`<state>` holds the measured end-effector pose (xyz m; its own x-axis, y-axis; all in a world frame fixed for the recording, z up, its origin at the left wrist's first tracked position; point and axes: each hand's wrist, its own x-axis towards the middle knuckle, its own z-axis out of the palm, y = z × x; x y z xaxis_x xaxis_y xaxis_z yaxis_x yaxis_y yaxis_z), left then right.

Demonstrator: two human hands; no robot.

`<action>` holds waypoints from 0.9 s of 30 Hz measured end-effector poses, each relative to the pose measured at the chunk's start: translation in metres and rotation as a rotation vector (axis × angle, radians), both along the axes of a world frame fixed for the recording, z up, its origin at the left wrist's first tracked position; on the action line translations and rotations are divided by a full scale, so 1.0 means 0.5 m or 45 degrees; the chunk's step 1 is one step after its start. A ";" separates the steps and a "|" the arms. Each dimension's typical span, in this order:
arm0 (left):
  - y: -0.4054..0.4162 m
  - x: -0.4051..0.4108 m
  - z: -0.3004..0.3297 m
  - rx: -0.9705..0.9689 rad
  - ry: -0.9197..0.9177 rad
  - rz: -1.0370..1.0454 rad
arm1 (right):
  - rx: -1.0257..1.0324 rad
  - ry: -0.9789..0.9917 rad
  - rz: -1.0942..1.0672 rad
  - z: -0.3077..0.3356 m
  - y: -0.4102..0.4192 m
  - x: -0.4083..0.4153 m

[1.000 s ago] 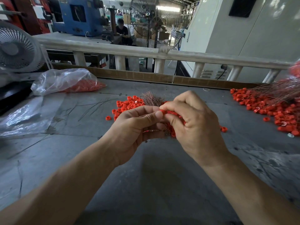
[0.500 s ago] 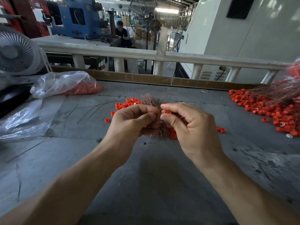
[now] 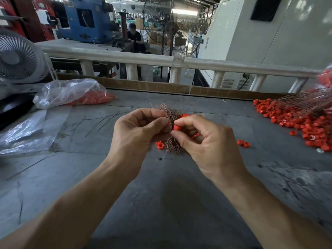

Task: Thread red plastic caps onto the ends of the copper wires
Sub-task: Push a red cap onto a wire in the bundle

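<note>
Two bare forearms, no sleeves, watch or gloves; left hand and right hand bare, nails short, no rings.

Bag lies left on table; caps pile right (wires atop).

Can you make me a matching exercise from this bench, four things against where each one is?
Things:
1. copper wire bundle
2. red cap
3. plastic bag of caps
4. white fan

Places:
A. far left, beyond the bench
B. pinched in the right hand
C. lying on the bench, back left
D. gripped in the left hand

Pairs: 1-D, 2-B, 3-C, 4-A
</note>
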<state>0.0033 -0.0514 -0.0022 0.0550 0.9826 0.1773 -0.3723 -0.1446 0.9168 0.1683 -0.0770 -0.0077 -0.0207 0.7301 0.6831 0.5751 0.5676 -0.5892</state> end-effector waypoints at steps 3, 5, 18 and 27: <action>-0.002 0.002 0.002 -0.009 0.017 0.077 | 0.029 -0.071 -0.080 -0.001 -0.001 -0.004; -0.004 0.004 0.004 -0.025 -0.015 0.115 | 0.036 -0.068 -0.096 -0.001 -0.003 -0.007; 0.006 -0.012 0.003 -0.112 -0.154 -0.071 | -0.228 0.189 0.052 0.000 -0.003 0.003; 0.018 -0.023 -0.001 -0.107 -0.180 0.058 | -0.494 0.428 0.150 -0.011 0.014 0.016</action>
